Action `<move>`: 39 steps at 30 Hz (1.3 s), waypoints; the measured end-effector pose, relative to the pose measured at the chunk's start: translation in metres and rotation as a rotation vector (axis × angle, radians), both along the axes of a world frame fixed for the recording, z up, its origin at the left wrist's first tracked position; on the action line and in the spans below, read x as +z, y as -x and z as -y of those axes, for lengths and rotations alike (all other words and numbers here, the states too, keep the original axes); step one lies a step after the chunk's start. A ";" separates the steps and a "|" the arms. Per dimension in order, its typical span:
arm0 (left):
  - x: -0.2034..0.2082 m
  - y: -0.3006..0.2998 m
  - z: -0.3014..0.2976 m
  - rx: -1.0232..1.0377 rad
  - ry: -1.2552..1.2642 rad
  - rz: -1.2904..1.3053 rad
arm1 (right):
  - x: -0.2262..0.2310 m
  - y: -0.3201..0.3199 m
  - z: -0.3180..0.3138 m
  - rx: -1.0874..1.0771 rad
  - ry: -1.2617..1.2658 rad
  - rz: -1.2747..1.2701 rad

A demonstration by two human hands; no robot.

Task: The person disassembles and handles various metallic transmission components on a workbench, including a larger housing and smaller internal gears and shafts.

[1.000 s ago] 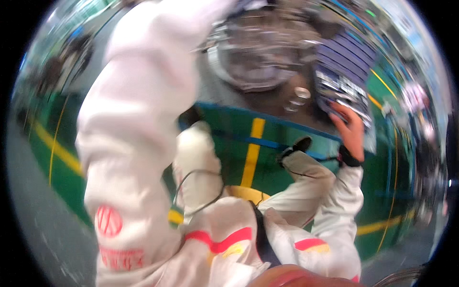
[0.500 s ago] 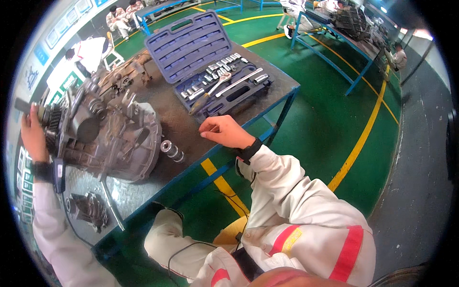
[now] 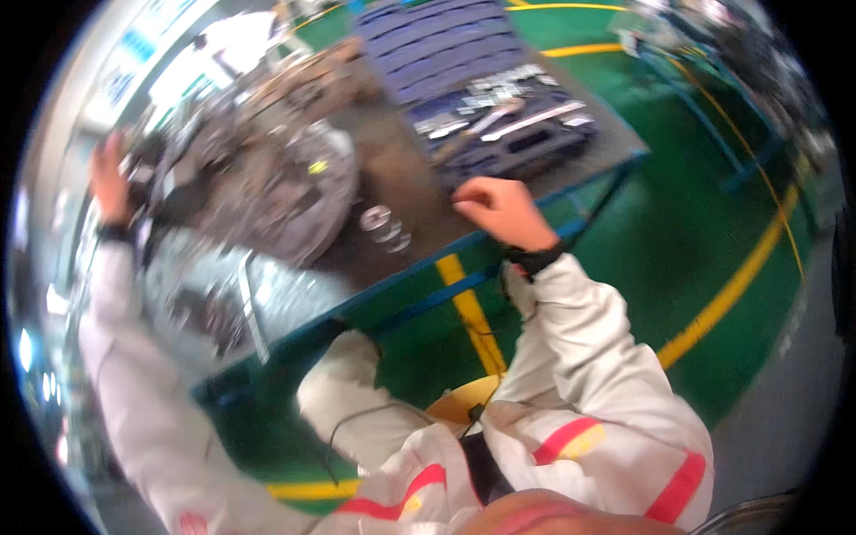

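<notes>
The view is blurred by motion. At the far left, my left hand (image 3: 110, 185) is raised beside the geared end of a grey metal gearbox (image 3: 312, 201) on the workbench. Its fingers are too smeared to show whether they grip anything. My right hand (image 3: 506, 212) hovers by the bench's front edge, thumb and fingers curled together; whatever they may hold is hidden. Just beyond it lies an open blue socket-set case (image 3: 530, 150) with sockets, a ratchet and a long bar. Shiny round sockets (image 3: 385, 228) sit between the gearbox and my right hand.
The brown-topped workbench (image 3: 406, 183) has a blue frame. Near its left front are a dark gear cluster (image 3: 203, 314) and a metal bar (image 3: 253, 308) reaching the edge. My knees and a yellow stool (image 3: 464, 401) are below. Another blue-framed table (image 3: 704, 116) stands far right.
The whole scene has shifted to the right and upward in the picture and become blurred. Relative to the gearbox and the case, both hands stay in nearly the same places.
</notes>
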State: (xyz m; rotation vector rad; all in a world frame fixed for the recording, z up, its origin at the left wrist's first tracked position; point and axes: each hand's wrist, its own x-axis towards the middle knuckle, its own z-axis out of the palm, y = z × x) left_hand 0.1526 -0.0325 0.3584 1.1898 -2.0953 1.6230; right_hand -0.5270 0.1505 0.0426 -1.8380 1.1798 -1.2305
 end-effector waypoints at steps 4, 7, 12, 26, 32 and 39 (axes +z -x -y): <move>-0.015 0.046 -0.008 -0.151 -0.246 -0.974 | 0.005 -0.008 -0.005 -0.021 -0.020 -0.033; -0.015 0.071 -0.057 -0.072 -0.562 -1.305 | 0.012 -0.025 -0.007 0.000 -0.045 -0.060; -0.006 0.209 -0.163 -0.134 -0.425 -0.887 | 0.001 -0.011 -0.003 0.037 -0.021 -0.023; -0.083 0.296 -0.160 -0.063 0.107 -0.127 | -0.008 -0.006 -0.007 0.015 -0.040 -0.067; -0.083 0.287 -0.155 -0.113 0.047 -0.157 | -0.008 -0.009 -0.011 0.058 -0.027 -0.099; -0.066 0.261 -0.139 -0.066 -0.031 -0.228 | -0.007 -0.007 -0.013 0.013 -0.020 -0.140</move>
